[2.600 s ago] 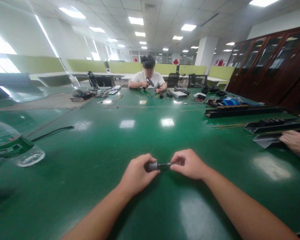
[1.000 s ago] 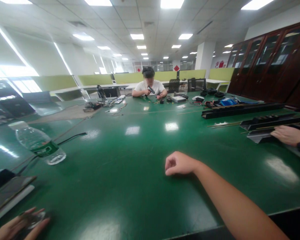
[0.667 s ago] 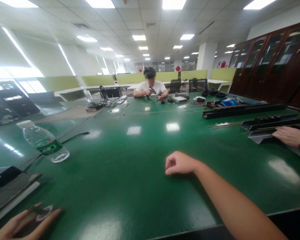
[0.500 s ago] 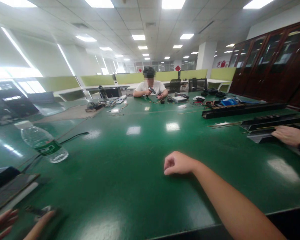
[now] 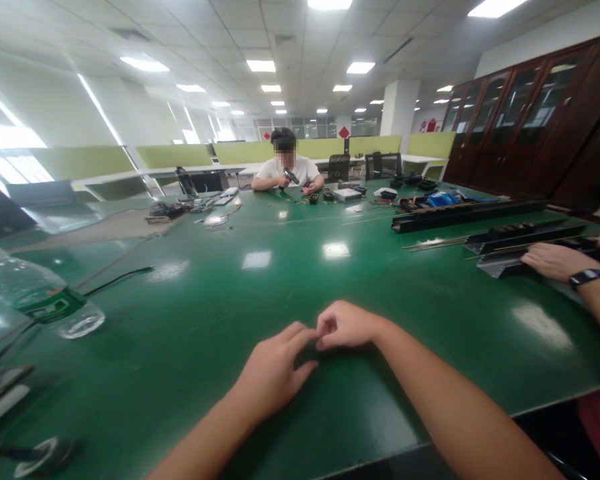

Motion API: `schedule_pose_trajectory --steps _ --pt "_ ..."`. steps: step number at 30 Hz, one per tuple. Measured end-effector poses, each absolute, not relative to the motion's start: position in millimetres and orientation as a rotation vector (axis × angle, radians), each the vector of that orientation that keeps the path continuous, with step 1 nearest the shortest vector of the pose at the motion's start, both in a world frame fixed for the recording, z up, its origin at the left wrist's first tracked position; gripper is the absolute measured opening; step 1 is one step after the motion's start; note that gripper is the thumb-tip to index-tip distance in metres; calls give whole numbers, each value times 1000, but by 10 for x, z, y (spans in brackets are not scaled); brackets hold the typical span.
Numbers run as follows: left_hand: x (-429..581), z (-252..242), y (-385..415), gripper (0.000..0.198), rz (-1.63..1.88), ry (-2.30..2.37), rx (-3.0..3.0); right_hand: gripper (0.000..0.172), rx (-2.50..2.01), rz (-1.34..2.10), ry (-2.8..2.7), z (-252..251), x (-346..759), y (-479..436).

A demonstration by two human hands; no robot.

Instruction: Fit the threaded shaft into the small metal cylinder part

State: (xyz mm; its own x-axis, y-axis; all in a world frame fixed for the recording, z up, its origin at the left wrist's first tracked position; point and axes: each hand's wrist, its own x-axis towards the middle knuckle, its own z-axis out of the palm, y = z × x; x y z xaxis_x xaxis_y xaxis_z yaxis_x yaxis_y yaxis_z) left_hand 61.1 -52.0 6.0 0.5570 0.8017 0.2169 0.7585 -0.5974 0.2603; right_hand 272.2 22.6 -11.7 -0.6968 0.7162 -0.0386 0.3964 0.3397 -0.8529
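Note:
My left hand (image 5: 275, 365) reaches in over the green table (image 5: 195, 333). Its index finger is stretched out, with the tip at the fingers of my right hand, and its thumb stands apart below. Resting on the table, my right hand (image 5: 349, 325) is closed, fingers curled in towards the thumb. Whatever it may hold is hidden or too small to make out. Nearest on the left, at the bottom edge, lies a blurred dark object with a pale ring (image 5: 43, 459).
A clear water bottle (image 5: 50, 300) lies or leans at left, beside a black cable (image 5: 123, 279). At right, a co-worker's hand (image 5: 547, 260) rests by dark metal channels (image 5: 500, 265) and thin rods. Across the table sits a person (image 5: 305, 172) holding a drill-like tool (image 5: 291, 176).
The view has swung slightly right. My left hand now reaches in at the middle, up to my right hand. Hands seen beside the object at lower left are no longer there. My right hand stays closed.

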Motion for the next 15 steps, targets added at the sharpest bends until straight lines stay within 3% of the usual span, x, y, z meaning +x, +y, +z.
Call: schedule_pose_trajectory --steps 5,10,15 --pt "1008 -30 -328 21 389 1263 2765 17 -987 1284 -2311 -129 2772 249" --pt "793 51 -401 15 404 1328 2759 28 -977 1315 -2299 -111 2753 216" --pt "-64 163 -725 24 825 1696 2480 42 -1020 1284 -2316 -94 2731 198"
